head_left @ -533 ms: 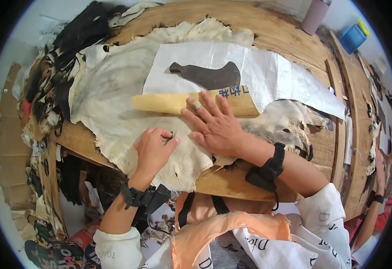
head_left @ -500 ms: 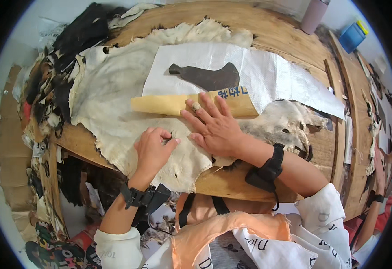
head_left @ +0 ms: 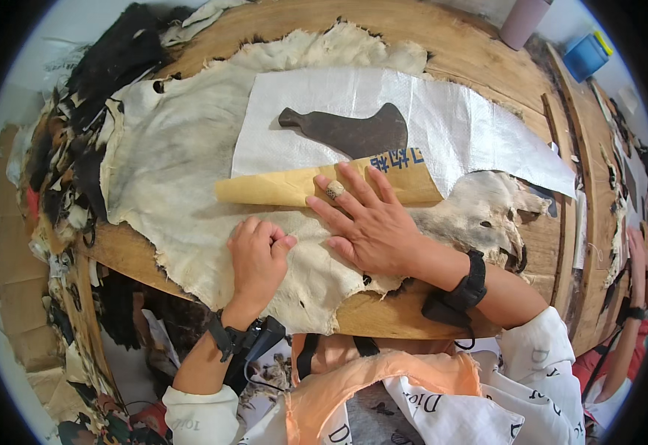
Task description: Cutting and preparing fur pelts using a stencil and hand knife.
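The left hand [head_left: 259, 256] has curled tighter since the earlier frame. Head view: we find it closed, and cannot tell its contents; right hand [head_left: 378, 230] open, fingers spread on the yellow flap [head_left: 272, 191], gripping nothing; hide [head_left: 176, 170] beneath both.

The left forearm [head_left: 199, 368] slants up and to the right, in line with its hand. The left hand [head_left: 258, 263] is curled into a loose fist, back upward, the thumb drawn in against the bent forefinger. The right forearm [head_left: 515, 295] runs up and to the left. The right hand [head_left: 374, 226] faces palm down, flattened, fingers [head_left: 331, 216] extended and slightly spread, the thumb angled out toward the left hand
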Demonstrator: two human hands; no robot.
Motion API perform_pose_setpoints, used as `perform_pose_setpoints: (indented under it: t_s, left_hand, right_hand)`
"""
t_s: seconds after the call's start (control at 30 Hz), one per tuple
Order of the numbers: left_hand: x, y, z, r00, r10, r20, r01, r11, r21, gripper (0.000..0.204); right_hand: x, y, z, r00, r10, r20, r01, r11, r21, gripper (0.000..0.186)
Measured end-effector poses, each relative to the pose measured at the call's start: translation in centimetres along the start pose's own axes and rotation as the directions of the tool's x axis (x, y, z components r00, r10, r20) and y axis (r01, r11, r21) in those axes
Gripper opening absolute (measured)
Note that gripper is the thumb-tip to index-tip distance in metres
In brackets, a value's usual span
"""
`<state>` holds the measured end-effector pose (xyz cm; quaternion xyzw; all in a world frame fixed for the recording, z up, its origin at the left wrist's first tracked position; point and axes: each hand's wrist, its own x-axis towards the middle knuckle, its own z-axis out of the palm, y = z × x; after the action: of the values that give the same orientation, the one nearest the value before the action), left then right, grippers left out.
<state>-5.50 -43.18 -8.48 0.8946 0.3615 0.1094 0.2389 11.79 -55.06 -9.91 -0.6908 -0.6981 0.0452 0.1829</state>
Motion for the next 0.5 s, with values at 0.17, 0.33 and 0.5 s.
perform_pose_setpoints:
  t_s: [0.17, 0.33, 0.5]
  left_hand:
    - [-0.1, -0.1, -0.2, 1.000, 0.002, -0.022, -0.004, 0.994, -0.109, 0.015]
    - [-0.1, 0.8, -1.0, 0.989, -0.110, -0.098, 0.083, 0.965, -0.248, 0.010]
    - [-1.2, 1.6, -2.7, 0.978, 0.027, -0.206, -0.028, 1.000, -0.004, 0.007]
  right_hand:
    - [0.2, 0.0, -0.7, 0.999, 0.004, 0.035, -0.004, 1.000, 0.020, 0.055]
    - [0.2, -0.1, -0.2, 1.000, 0.002, 0.012, -0.002, 1.000, 0.029, 0.055]
    - [-0.2, -0.1, -0.4, 1.000, 0.004, -0.013, -0.004, 1.000, 0.027, 0.054]
